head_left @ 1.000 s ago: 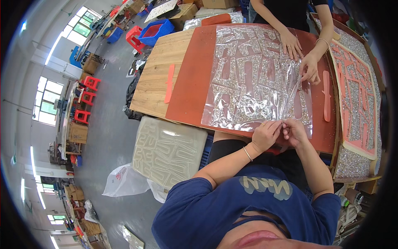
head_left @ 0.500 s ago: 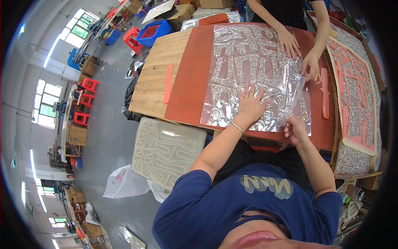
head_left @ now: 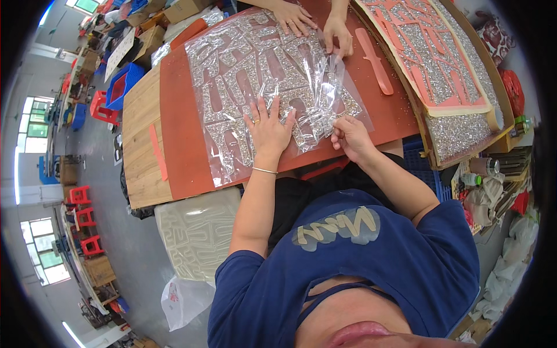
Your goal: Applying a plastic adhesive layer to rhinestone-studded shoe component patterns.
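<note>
A clear plastic film (head_left: 331,87) covers a sheet of glittering, stone-covered cut-out shapes (head_left: 232,75) on a red-brown board (head_left: 177,116). My left hand (head_left: 270,130) lies on the film with fingers spread, pressing near its front middle. At the near right, my right hand (head_left: 353,138) is closed in a pinch on the wrinkled film near its edge. Across the table, one hand of another person (head_left: 295,17) rests flat on the film's far part. That person's other hand (head_left: 337,36) is at the far right edge, its fingertips by the film.
A pink-red strip (head_left: 374,61) lies right of the film, another (head_left: 156,152) on the wooden tabletop (head_left: 139,104). At right stands a tray of glitter stones (head_left: 458,136) holding a framed pink stencil (head_left: 458,87). A pale moulded sheet (head_left: 197,232) sits left of my legs.
My view has turned, shifting the table leftward and tilting it. My left hand stays flat on the film and my right hand still pinches it. The other person's hands remain at the far side.
</note>
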A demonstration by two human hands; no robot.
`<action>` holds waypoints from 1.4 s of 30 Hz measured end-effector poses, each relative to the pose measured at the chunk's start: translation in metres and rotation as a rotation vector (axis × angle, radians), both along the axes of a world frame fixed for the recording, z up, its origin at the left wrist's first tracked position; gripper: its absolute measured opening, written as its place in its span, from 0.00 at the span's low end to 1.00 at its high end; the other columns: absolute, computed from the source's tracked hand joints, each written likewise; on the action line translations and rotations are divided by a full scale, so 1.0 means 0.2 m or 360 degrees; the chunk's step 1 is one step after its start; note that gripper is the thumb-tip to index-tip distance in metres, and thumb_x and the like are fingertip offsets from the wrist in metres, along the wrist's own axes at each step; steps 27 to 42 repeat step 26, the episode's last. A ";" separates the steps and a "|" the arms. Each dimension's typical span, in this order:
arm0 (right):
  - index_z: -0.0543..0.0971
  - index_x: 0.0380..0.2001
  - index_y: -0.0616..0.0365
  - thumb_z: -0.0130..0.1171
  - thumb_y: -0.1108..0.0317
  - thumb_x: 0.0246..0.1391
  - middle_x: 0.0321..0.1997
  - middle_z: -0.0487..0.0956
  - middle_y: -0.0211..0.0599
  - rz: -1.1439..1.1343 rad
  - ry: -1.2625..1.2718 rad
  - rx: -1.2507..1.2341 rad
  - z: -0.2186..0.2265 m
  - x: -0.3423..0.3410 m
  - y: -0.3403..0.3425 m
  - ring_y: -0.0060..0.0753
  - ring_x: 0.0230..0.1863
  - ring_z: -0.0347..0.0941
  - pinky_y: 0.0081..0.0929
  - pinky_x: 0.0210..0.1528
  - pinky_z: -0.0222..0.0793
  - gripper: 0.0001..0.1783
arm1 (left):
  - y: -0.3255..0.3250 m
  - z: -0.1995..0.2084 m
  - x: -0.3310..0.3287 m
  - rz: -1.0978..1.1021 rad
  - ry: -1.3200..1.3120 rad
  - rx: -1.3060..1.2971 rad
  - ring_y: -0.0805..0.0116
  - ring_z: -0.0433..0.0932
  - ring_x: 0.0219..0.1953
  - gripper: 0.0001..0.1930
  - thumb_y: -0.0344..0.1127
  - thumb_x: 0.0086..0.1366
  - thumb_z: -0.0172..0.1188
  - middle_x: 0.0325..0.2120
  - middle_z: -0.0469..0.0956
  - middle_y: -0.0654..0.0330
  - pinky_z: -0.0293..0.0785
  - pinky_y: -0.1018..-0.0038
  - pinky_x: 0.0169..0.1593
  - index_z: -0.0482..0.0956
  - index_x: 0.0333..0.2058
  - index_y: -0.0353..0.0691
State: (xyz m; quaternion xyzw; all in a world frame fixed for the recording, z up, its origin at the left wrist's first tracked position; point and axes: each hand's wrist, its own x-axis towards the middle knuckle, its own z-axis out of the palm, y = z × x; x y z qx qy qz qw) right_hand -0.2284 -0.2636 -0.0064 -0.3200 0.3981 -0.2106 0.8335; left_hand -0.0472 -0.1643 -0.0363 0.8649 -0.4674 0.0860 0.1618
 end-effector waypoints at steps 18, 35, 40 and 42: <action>0.72 0.29 0.63 0.51 0.71 0.52 0.22 0.71 0.31 0.0347 0.0131 0.0377 0.07 0.06 -0.15 0.13 0.14 0.58 0.09 0.11 0.51 0.05 | 0.00 0.01 0.00 0.0045 0.0052 0.0069 0.48 0.48 0.63 0.31 0.61 0.60 0.41 0.59 0.54 0.47 0.36 0.51 0.63 0.62 0.57 0.49; 0.74 0.29 0.62 0.52 0.68 0.53 0.22 0.72 0.30 0.0662 0.0266 0.0327 0.06 0.13 -0.22 0.12 0.14 0.58 0.09 0.09 0.50 0.08 | 0.01 -0.01 0.01 0.0037 0.0056 0.0024 0.45 0.50 0.62 0.32 0.61 0.59 0.42 0.59 0.55 0.46 0.36 0.49 0.62 0.63 0.56 0.49; 0.74 0.29 0.62 0.52 0.68 0.53 0.22 0.72 0.30 0.0662 0.0266 0.0327 0.06 0.13 -0.22 0.12 0.14 0.58 0.09 0.09 0.50 0.08 | 0.01 -0.01 0.01 0.0037 0.0056 0.0024 0.45 0.50 0.62 0.32 0.61 0.59 0.42 0.59 0.55 0.46 0.36 0.49 0.62 0.63 0.56 0.49; 0.74 0.29 0.62 0.52 0.68 0.53 0.22 0.72 0.30 0.0662 0.0266 0.0327 0.06 0.13 -0.22 0.12 0.14 0.58 0.09 0.09 0.50 0.08 | 0.01 -0.01 0.01 0.0037 0.0056 0.0024 0.45 0.50 0.62 0.32 0.61 0.59 0.42 0.59 0.55 0.46 0.36 0.49 0.62 0.63 0.56 0.49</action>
